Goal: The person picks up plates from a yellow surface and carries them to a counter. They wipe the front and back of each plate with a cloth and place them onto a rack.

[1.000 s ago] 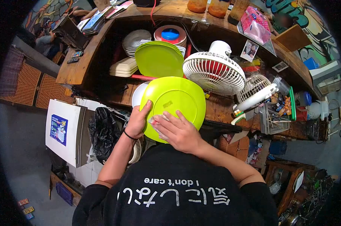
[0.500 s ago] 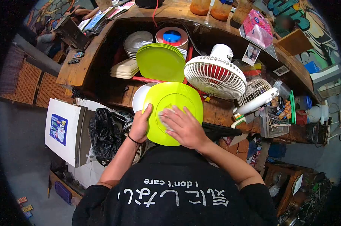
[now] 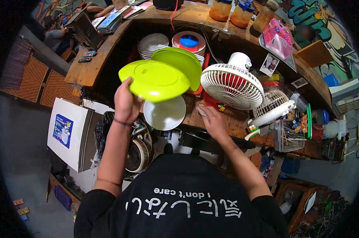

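Left hand: raised to the left of the fan, its grip clenched on the near rim of a green plate; thumb under, fingers hidden behind the rim, so the plate rides nearly flat.
Green plate: in the air, left of the fan, overlapping the stack of like plates that leans on the shelf behind it.
White plate: below the green one and left of the fan, on the table edge, apparently set apart from the stack.
Right hand: just below the fan, over the table, fingers curled on a small pale wad, likely a cloth; the grip looks closed on it.
Fan: upright on the table, grille facing the person.
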A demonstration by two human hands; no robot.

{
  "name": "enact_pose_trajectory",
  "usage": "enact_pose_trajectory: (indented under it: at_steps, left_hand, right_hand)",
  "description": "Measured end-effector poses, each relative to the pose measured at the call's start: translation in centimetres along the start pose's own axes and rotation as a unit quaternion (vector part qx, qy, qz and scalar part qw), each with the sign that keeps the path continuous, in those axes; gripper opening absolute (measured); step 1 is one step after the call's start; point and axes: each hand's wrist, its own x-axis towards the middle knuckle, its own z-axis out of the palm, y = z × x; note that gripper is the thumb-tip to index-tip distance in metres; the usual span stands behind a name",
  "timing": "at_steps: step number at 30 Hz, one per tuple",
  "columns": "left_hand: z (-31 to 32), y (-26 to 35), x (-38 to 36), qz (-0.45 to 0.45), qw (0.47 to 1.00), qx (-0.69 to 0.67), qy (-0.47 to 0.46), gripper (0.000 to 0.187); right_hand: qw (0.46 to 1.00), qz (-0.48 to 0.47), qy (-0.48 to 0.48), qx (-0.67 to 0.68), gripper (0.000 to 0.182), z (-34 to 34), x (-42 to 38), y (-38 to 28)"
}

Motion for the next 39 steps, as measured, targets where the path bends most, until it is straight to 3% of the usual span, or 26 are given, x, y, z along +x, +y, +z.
enact_pose_trajectory:
  at_steps: [1, 3, 4, 7, 8, 11, 13, 19, 21, 24, 26, 27, 29, 30, 31, 33, 34, 36, 37, 39]
  left_hand:
    - [1.0, 0.1, 0.8, -0.007, 1.0, 0.027, 0.01, 0.037]
    - [3.6, 0.1, 2.1, -0.029, 0.999, 0.036, -0.016, 0.033]
    - [3.8, -0.5, 3.6, -0.048, 0.997, 0.021, -0.053, 0.034]
    - [4.7, -3.9, 7.7, -0.074, 0.991, -0.035, -0.103, 0.04]
    - [4.7, -5.2, 9.1, -0.073, 0.991, -0.035, -0.103, 0.04]
    - [6.1, -6.9, 11.6, -0.076, 0.993, -0.045, -0.075, 0.041]
    - [7.5, -6.5, 11.9, -0.081, 0.996, -0.025, 0.009, 0.045]
    - [6.5, -7.8, 12.3, -0.115, 0.989, 0.084, -0.032, 0.046]
    - [4.7, -7.9, 10.9, -0.068, 0.986, 0.088, -0.121, 0.048]
    - [0.7, -7.8, 7.2, 0.043, 0.983, 0.159, -0.081, 0.04]
    - [-2.7, -9.0, 4.3, 0.139, 0.941, 0.308, 0.025, 0.028]
    - [-5.5, -10.5, 3.8, 0.238, 0.879, 0.405, 0.086, 0.026]
    - [-10.0, -13.8, 1.9, 0.297, 0.751, 0.542, 0.232, 0.048]
    - [-12.4, -16.1, 1.8, 0.277, 0.743, 0.552, 0.258, 0.058]
    - [-13.4, -16.4, 1.4, 0.106, 0.83, 0.499, 0.225, 0.062]
    - [-13.7, -16.8, 0.8, -0.119, 0.915, 0.371, 0.109, 0.05]
    - [-13.5, -17.1, 0.4, -0.119, 0.916, 0.367, 0.114, 0.05]
    - [-13.2, -17.6, -0.1, -0.2, 0.97, 0.128, 0.049, 0.04]
    - [-13.3, -17.6, -0.2, -0.199, 0.971, 0.123, 0.053, 0.04]
    - [-13.4, -17.6, -0.5, -0.095, 0.99, 0.031, 0.102, 0.033]
  right_hand:
    - [1.0, -0.001, 0.001, -0.001, 0.035, -0.1, 0.4, 0.2]
    - [0.985, -0.03, -0.127, -0.114, 0.036, 0.4, 1.2, 1.5]
    - [0.982, -0.067, -0.145, -0.103, 0.042, 1.4, 1.8, 2.3]
    - [0.971, -0.102, -0.11, -0.187, 0.044, 3.3, 1.2, 1.7]
    - [0.975, -0.085, -0.137, -0.151, 0.052, 3.6, 1.3, 1.8]
    - [0.974, -0.058, -0.127, -0.176, 0.053, 4.1, 0.6, 1.8]
    - [0.977, -0.052, -0.129, -0.162, 0.054, 3.6, 0.4, 1.5]
    - [0.986, -0.057, -0.105, -0.114, 0.05, 2.9, 0.1, 0.2]
    - [0.992, -0.065, -0.084, -0.069, 0.043, 2.9, 0.5, -0.7]
    - [0.996, -0.048, -0.059, -0.038, 0.04, 2.5, 0.6, -2.3]
    - [0.998, -0.002, -0.056, -0.02, 0.038, 3.3, 0.2, -2.6]
    - [0.998, 0.04, -0.051, -0.006, 0.037, 3.6, 0.2, -2.6]
    - [0.996, 0.072, -0.043, 0.003, 0.036, 4.2, 0.4, -3.0]
    - [0.994, 0.103, -0.034, 0.011, 0.036, 4.5, 0.6, -3.1]
    - [0.994, 0.099, -0.038, 0.011, 0.036, 5.1, 0.9, -2.8]
    - [0.988, 0.144, -0.036, -0.031, 0.037, 6.6, 1.6, -1.5]
    - [0.995, 0.073, 0.007, -0.068, 0.04, 6.9, 1.9, -0.9]
    - [0.989, 0.047, 0.0, -0.142, 0.041, 6.0, 1.7, -1.3]
    - [0.976, 0.026, -0.003, -0.214, 0.043, 5.3, 1.7, -1.8]
    - [0.975, -0.016, -0.021, -0.219, 0.044, 5.4, 0.8, 0.6]
